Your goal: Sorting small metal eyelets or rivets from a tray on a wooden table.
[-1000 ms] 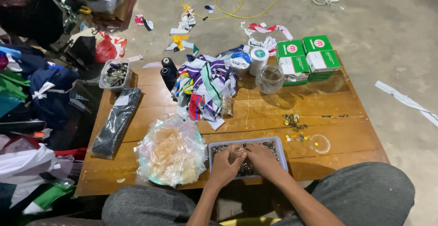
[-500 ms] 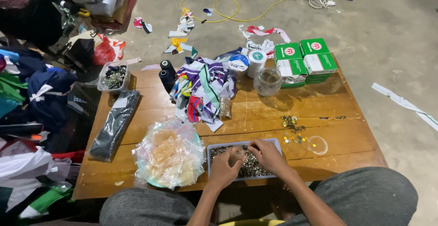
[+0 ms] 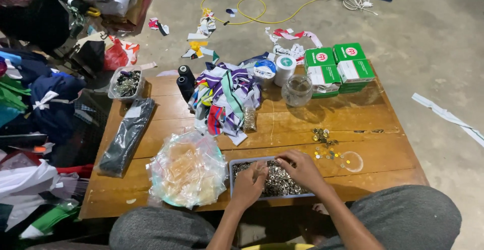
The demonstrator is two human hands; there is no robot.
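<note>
A shallow grey tray [image 3: 233,165] full of small silver metal pieces lies at the near edge of a low wooden table [image 3: 383,144]. My left hand [image 3: 250,183] rests over the tray's left part, fingers curled down into the pieces. My right hand [image 3: 301,169] lies across the tray's right part, fingertips touching the pieces. Whether either hand pinches a piece is hidden. Just right of the tray, loose small metal pieces [image 3: 325,144] and a clear round lid [image 3: 352,161] lie on the wood.
A crumpled clear plastic bag [image 3: 187,169] over a teal plate sits left of the tray. A pile of striped fabric strips [image 3: 227,96], black thread spools [image 3: 184,81], a glass jar [image 3: 297,89], green-and-white boxes [image 3: 340,66] and a dark flat packet [image 3: 126,135] occupy the table. Clothes are heaped at the left.
Both hands shifted slightly within the tray; the right hand reached further over its right part. The camera view drifted a little.
</note>
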